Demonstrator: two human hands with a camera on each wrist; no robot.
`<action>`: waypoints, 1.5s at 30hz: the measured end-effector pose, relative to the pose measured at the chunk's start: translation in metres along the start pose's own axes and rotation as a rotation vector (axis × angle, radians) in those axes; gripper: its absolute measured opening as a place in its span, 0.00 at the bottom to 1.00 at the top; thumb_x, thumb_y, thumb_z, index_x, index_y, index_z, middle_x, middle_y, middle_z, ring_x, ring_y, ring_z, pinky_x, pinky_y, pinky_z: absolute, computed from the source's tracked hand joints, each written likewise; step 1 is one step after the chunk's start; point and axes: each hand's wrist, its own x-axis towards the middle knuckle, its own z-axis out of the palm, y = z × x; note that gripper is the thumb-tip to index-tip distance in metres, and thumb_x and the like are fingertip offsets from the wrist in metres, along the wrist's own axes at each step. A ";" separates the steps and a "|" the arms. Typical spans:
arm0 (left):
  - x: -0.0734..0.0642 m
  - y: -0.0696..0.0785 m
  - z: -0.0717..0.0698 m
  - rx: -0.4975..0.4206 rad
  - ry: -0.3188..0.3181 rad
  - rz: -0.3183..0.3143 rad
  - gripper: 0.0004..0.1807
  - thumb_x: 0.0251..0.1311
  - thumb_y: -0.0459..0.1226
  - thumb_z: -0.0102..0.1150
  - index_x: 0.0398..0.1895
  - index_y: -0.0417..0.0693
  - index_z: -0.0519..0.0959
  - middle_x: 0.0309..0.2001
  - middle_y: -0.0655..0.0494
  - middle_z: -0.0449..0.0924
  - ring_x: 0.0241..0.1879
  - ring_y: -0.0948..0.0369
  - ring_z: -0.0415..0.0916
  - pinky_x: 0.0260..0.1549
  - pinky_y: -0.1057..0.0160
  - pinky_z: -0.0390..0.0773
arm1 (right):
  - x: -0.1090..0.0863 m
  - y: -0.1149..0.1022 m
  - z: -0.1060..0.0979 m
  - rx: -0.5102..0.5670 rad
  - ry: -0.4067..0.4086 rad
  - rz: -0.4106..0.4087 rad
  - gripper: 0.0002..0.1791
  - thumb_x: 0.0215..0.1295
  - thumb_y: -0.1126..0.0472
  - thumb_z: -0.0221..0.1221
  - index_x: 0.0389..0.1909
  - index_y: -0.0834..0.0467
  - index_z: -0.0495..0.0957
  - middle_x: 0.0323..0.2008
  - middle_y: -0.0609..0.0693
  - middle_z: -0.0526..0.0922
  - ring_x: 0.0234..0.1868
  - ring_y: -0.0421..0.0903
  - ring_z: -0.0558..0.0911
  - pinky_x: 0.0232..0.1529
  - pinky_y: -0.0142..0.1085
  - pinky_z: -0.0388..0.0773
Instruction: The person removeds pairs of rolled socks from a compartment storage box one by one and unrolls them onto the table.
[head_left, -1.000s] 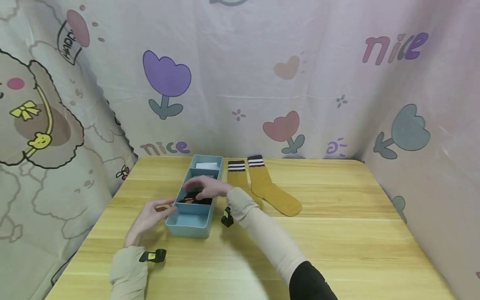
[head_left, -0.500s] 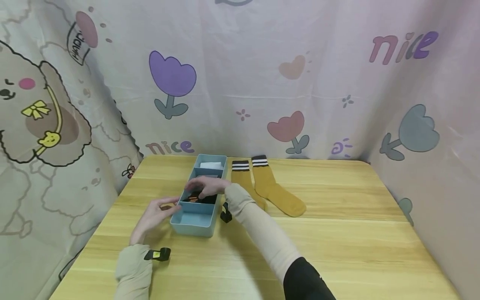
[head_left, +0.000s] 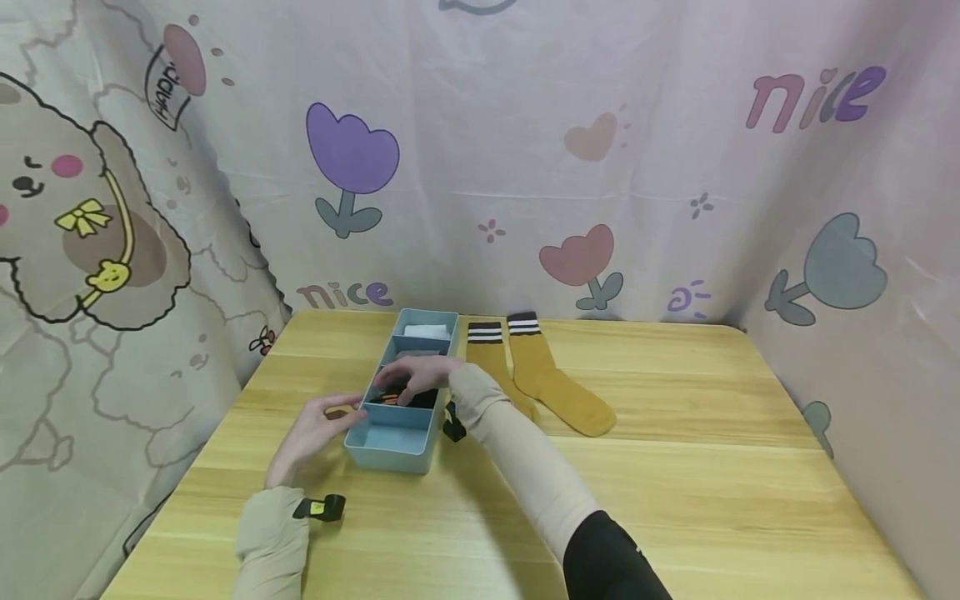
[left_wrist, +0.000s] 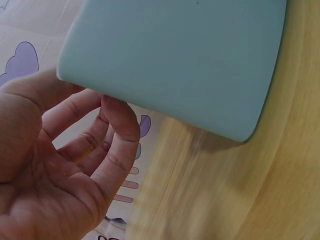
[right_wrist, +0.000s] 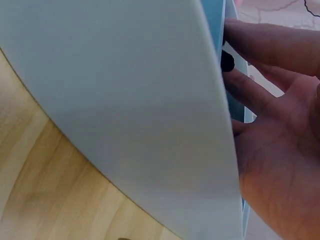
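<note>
The blue divided box (head_left: 386, 460) stands left of centre in the frame, its long sides running away toward the desk's (head_left: 675, 467) back edge, its rear end close to that edge. The left hand (head_left: 311, 425) is at the box's left side, thumb and fingers curled on the rim and holding it. The right hand (head_left: 416, 375) reaches in over the right rim, fingers bent down into the middle of the box at a black item with orange marks (head_left: 424, 399); the wall hides the fingertips in the right wrist view, so I cannot tell whether they grip it. A white item (head_left: 427, 332) lies in the rear compartment; the front compartment shows its blue floor.

Just beside the box's right wall lies a mustard sock (head_left: 489, 358), its foot partly behind the right sleeve (head_left: 525, 471). A second mustard sock (head_left: 558, 383) lies against it, toe toward the lower right. From that toe, wide wood runs to the desk's right edge. A narrower strip lies between box and left edge, crossed by the left arm; more wood spreads between the sleeves at lower centre.
</note>
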 end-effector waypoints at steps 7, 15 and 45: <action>0.000 0.004 0.001 0.006 -0.005 0.006 0.25 0.68 0.40 0.61 0.63 0.33 0.76 0.62 0.32 0.75 0.54 0.45 0.82 0.45 0.71 0.78 | 0.005 0.003 -0.002 0.005 -0.045 0.016 0.35 0.59 0.82 0.58 0.68 0.59 0.70 0.70 0.55 0.72 0.75 0.49 0.65 0.77 0.44 0.60; -0.001 0.002 -0.001 -0.002 -0.008 -0.016 0.26 0.68 0.41 0.61 0.64 0.35 0.76 0.64 0.33 0.74 0.53 0.50 0.83 0.46 0.71 0.77 | 0.007 0.002 0.001 -0.065 -0.028 -0.002 0.35 0.56 0.83 0.59 0.65 0.57 0.73 0.68 0.54 0.75 0.71 0.47 0.69 0.72 0.41 0.68; -0.001 0.006 -0.001 -0.036 -0.006 0.011 0.26 0.67 0.37 0.62 0.64 0.31 0.74 0.63 0.29 0.74 0.45 0.64 0.82 0.42 0.71 0.80 | -0.045 -0.005 0.000 -0.190 0.327 -0.310 0.25 0.58 0.71 0.63 0.59 0.56 0.81 0.58 0.53 0.84 0.53 0.41 0.79 0.57 0.27 0.75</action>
